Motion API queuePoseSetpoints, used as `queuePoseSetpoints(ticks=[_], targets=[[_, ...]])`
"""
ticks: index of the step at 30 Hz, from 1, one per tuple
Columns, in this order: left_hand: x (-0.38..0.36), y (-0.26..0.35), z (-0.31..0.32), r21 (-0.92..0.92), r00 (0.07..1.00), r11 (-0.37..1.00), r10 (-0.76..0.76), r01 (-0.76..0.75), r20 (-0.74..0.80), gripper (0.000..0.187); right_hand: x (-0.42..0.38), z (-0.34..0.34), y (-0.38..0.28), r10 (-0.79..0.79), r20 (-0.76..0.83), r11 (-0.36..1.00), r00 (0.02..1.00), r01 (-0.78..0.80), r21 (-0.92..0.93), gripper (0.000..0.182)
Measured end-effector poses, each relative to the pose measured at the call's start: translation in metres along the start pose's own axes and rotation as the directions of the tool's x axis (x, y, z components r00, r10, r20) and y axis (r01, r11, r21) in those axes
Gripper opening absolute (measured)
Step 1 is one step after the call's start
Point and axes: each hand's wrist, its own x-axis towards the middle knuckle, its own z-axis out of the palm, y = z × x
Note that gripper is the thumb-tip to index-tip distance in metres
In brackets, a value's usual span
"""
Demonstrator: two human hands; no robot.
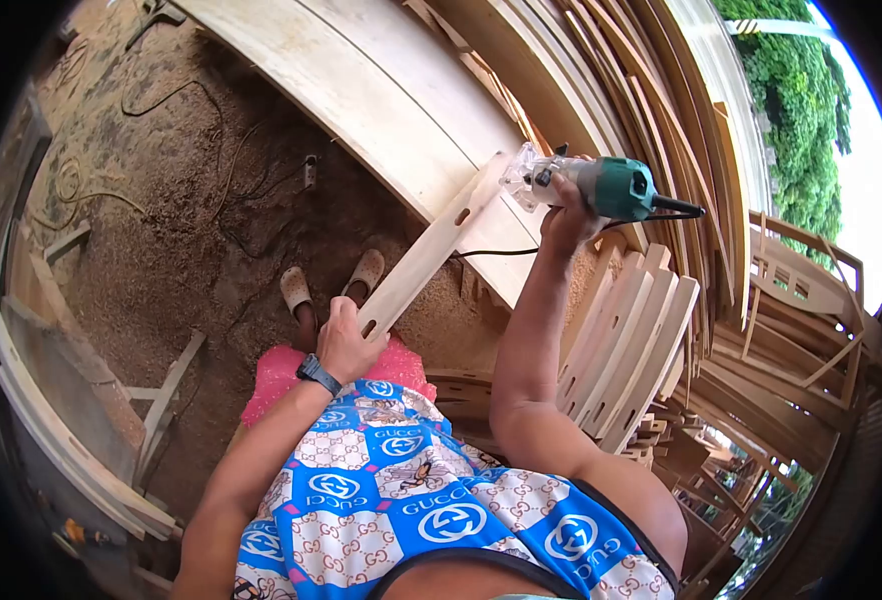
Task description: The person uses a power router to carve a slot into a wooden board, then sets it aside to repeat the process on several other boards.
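I wear: blue-and-white sleeveless top (361, 535), hexagon print, GUCCI lettering (437, 502), black edging (461, 553) | my pink white-flecked bottoms (271, 385) | my dark left-wrist watch (315, 371) | my cream perforated clogs (295, 288)

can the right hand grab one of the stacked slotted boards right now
Probably not: the right hand is gripping the green power tool, though the stacked slotted boards appear close by.

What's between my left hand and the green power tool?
In the head view, a slotted wooden strip runs from your left hand at its near end to the green power tool at its far end.
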Motion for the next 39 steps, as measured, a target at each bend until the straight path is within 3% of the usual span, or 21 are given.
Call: queuePoseSetpoints(ticks=[1, 3, 5, 7, 11, 12, 14, 20, 32, 37, 39], targets=[[-0.003, 0.0, 0.004, -0.042, 0.997, 0.999, 0.024, -0.028, -0.077, 0.061, 0.004, -0.007, 0.0, -0.009, -0.018, 1.0, 1.0, 0.009, -0.005, 0.065], [-0.005, 0.001, 0.01, -0.021, 0.997, 0.999, 0.024, -0.025, -0.078, 0.062, 0.012, -0.018, 0.004, -0.041, -0.085, 0.987, 0.996, 0.027, -0.159, 0.06], [-0.003, 0.001, 0.009, 0.004, 0.996, 1.0, 0.011, -0.011, -0.087, 0.064, 0.017, -0.025, 0.015, -0.049, -0.115, 0.992, 0.992, 0.035, -0.119, 0.059], [-0.001, 0.003, 0.007, -0.035, 0.997, 0.999, -0.039, 0.037, -0.073, 0.069, 0.019, -0.029, 0.016, -0.04, -0.078, 0.975, 0.996, 0.022, -0.222, 0.059], [0.002, 0.005, 0.019, 0.038, 0.99, 0.998, 0.05, -0.045, -0.129, 0.082, 0.025, -0.025, 0.035, -0.046, -0.018, 0.945, 0.999, 0.037, -0.326, 0.056], [0.003, 0.009, 0.015, 0.036, 0.998, 0.999, 0.034, -0.033, -0.044, 0.086, 0.022, -0.019, 0.035, 0.031, -0.047, 0.957, 0.998, -0.043, -0.287, 0.056], [0.005, 0.022, 0.001, 0.064, 0.996, 0.998, -0.015, 0.01, 0.084, 0.094, 0.021, -0.009, 0.038, 0.025, -0.036, 0.965, 0.999, -0.034, -0.261, 0.057], [0.01, 0.009, 0.011, 0.043, 0.997, 0.997, 0.066, -0.067, 0.031, 0.094, 0.018, 0.01, 0.04, 0.072, 0.007, 0.972, 0.997, -0.069, -0.224, 0.052], [0.01, 0.013, 0.008, 0.006, 0.998, 1.0, 0.02, -0.02, 0.066, 0.09, 0.021, 0.02, 0.06, 0.021, 0.067, 0.963, 0.998, -0.002, -0.27, 0.052], [0.009, 0.012, 0.012, -0.005, 0.997, 0.999, -0.033, 0.033, 0.069, 0.091, 0.021, 0.028, 0.059, -0.005, 0.041, 0.992, 0.999, 0.01, -0.123, 0.056], [0.009, 0.006, 0.017, 0.022, 0.997, 0.999, 0.045, -0.046, 0.06, 0.094, 0.027, 0.025, 0.065, -0.02, 0.059, 0.968, 0.998, 0.034, -0.249, 0.055]])
